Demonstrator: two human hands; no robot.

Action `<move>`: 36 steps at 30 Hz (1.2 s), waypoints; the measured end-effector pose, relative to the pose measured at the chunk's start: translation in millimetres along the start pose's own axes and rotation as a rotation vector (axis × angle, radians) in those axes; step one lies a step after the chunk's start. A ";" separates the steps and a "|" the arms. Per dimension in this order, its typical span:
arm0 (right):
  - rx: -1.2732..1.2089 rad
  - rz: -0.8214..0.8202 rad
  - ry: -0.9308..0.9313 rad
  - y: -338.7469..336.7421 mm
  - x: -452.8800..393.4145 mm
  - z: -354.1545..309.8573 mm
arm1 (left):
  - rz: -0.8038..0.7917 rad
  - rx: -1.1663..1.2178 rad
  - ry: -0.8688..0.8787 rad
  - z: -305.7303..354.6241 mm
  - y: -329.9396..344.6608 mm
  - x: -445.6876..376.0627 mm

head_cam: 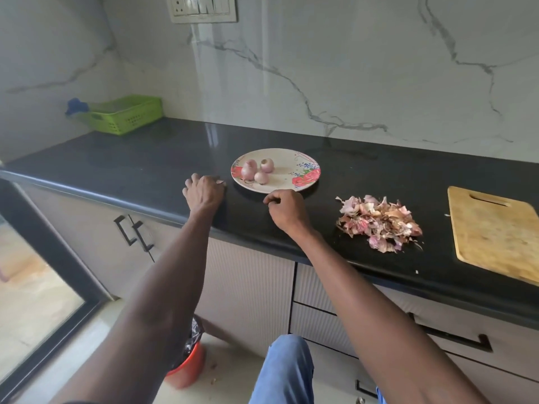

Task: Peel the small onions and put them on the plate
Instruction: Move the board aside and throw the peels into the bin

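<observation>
Head view. Four peeled small onions (258,170) sit clustered on the left half of the floral plate (303,182), touching or nearly touching one another. The plate rests on the black countertop (145,158), near its front edge, between the two hands.

Left hand (204,191): knuckles up, fingers curled down onto the counter just left of the plate rim. A pale scrap shows at the fingertips, possibly a bit of skin; too small to be sure. Whether it pinches anything, I cannot tell.

Right hand (284,209): loosely curled, thumb and forefinger drawn together just in front of the plate's near rim. No onion visible in it; if it pinches a flake of skin, that is hidden.

Pile of onion skins (379,223) lies on the counter to the right of the right hand, well apart from the plate. Wooden cutting board (495,231) further right. Green basket (125,115) at the far left corner.

Step, by judgement: no unpeeled onion shows anywhere, so peeling looks finished or nearly so; hands seem occupied with stray bits. Next move likely calls for gathering loose skin toward the pile, with a light pinch.

Orientation: onions are near-round, long axis hard to read. The rear one shows its cut root end tilted upward toward the camera; the others cannot be judged.
</observation>
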State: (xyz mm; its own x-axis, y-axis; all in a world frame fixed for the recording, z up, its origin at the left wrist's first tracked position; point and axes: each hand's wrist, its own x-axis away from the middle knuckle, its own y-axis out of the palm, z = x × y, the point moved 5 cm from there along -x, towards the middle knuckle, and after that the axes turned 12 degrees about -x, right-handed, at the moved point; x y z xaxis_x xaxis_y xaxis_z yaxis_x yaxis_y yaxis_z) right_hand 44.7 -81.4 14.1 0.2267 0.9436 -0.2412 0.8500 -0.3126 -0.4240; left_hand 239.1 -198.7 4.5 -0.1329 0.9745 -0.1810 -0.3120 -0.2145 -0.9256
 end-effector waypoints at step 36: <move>0.048 0.238 0.268 -198.5 71.9 76.0 | -0.367 0.832 0.459 219.9 40.8 179.2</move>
State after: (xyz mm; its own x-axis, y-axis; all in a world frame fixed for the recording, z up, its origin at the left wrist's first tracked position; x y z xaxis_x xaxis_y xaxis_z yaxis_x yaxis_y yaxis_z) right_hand -143.9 40.2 14.5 0.5379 0.8367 -0.1031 0.7365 -0.5260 -0.4253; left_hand -4.3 -47.5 7.4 0.4220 0.8832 -0.2048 -0.8393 0.2952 -0.4566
